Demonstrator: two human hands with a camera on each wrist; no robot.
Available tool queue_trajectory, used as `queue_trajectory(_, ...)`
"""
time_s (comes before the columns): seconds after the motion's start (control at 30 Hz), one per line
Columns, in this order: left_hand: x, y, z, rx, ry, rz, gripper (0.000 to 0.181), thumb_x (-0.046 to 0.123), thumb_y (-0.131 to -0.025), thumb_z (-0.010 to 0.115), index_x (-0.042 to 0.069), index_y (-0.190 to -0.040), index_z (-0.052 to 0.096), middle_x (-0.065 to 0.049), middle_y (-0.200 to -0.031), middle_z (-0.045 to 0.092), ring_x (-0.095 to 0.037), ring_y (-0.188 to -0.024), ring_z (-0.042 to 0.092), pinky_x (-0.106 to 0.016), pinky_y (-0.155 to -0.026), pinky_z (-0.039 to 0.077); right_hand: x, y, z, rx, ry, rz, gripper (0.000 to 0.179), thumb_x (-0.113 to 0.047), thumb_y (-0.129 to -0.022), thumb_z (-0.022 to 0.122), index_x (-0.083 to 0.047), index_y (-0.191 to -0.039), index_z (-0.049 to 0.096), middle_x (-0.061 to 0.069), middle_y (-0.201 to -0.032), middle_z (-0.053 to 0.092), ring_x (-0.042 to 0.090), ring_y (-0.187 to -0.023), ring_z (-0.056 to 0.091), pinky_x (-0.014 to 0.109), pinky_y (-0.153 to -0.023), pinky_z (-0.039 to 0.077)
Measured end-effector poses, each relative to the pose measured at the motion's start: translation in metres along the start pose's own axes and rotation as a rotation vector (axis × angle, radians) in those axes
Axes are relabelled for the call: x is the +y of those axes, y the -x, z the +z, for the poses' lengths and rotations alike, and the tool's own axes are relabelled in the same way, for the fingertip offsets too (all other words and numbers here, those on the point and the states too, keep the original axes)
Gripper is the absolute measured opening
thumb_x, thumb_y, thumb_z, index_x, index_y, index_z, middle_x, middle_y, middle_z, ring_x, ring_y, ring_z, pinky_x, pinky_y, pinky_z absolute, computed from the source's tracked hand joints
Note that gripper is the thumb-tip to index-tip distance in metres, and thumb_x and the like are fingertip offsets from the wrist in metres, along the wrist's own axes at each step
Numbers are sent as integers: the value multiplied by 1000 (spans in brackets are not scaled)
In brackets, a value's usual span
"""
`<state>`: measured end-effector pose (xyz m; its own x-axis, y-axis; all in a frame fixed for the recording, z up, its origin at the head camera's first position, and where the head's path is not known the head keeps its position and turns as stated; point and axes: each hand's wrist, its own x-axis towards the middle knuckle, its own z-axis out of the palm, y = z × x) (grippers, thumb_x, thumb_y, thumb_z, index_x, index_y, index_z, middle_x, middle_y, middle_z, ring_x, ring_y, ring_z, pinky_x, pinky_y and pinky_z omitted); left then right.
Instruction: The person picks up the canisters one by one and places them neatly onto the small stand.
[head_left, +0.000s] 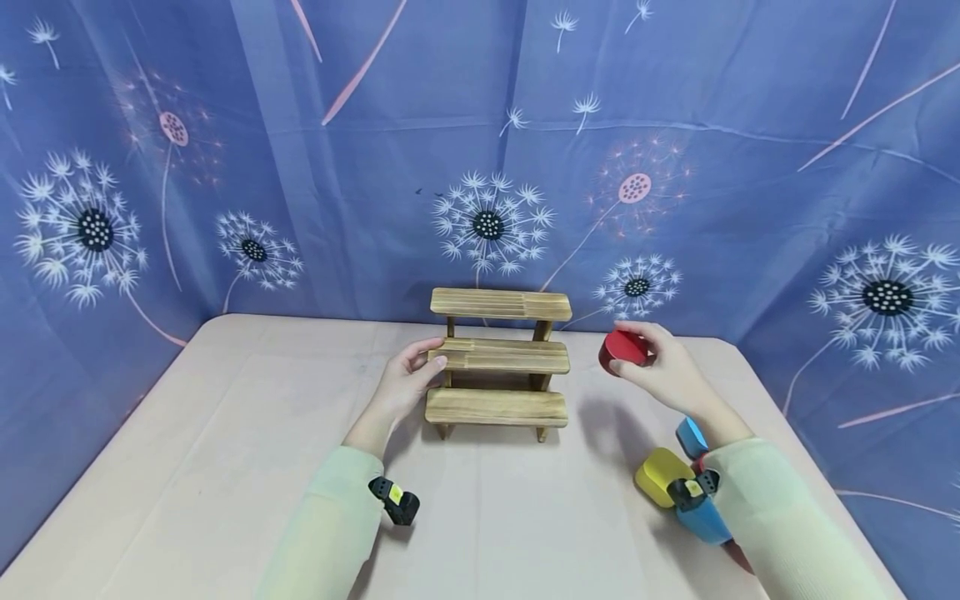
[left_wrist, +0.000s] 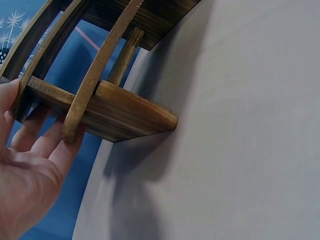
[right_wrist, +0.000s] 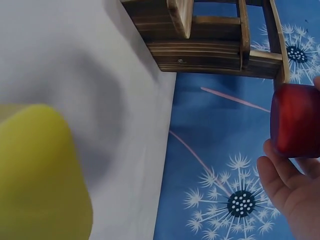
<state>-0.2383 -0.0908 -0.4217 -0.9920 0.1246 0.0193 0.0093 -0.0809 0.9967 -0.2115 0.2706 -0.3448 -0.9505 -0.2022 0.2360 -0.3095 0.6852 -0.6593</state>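
A small wooden stand with three stepped shelves (head_left: 498, 358) is upright on the table, near its back edge. At the left end of the middle shelf, my left hand (head_left: 405, 383) pinches the wood between thumb and fingers. The left wrist view has the stand's side (left_wrist: 135, 112) close up, with fingers reaching behind an upright slat. To the right of the stand, my right hand (head_left: 670, 373) holds a smooth, rounded red block (head_left: 622, 352) above the table. In the right wrist view, fingers wrap the red block (right_wrist: 298, 120) from below.
Beneath my right forearm lie a yellow block (head_left: 660, 477), a larger blue block (head_left: 703, 522), a smaller blue block (head_left: 691, 437) and red pieces, partly hidden by the sleeve. A blue dandelion-print cloth (head_left: 375, 192) hangs behind the pale table (head_left: 225, 467) and along both sides.
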Motion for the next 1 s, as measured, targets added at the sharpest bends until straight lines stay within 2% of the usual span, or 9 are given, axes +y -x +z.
queue_trajectory(0.33, 1, 1, 0, -2, -2, 13, 42, 4, -93, 56, 1, -134, 49, -25, -128, 56, -2, -92, 59, -54, -98, 44, -7, -9, 2, 3, -42, -12, 59, -16, -85, 68, -6, -138, 45, 17, -121, 56, 8, -89, 55, 18, -67, 52)
queue_trajectory(0.5, 1, 1, 1, 0, -10, 7, 42, 4, -93, 56, 2, -134, 49, -25, -129, 55, -5, -95, 59, -54, -98, 45, -11, -11, 3, 6, -61, 1, 60, -17, -84, 70, -6, -138, 45, 17, -120, 58, 4, -87, 57, 18, -68, 52)
queue_trajectory(0.73, 1, -1, 1, -9, -30, 3, 41, 7, -93, 56, 4, -134, 50, -24, -131, 54, -13, -102, 59, -53, -99, 45, -15, -14, 3, 9, -57, 6, 59, -19, -84, 71, -5, -136, 47, 18, -120, 55, 9, -80, 59, 20, -66, 52)
queue_trajectory(1.0, 0, -1, -1, -16, -59, 4, 41, 8, -93, 57, 5, -133, 50, -23, -130, 55, -18, -106, 59, -53, -97, 46, -22, -16, 8, 26, -81, -17, 58, -15, -83, 71, -4, -135, 49, 18, -122, 50, 13, -83, 57, 16, -70, 51)
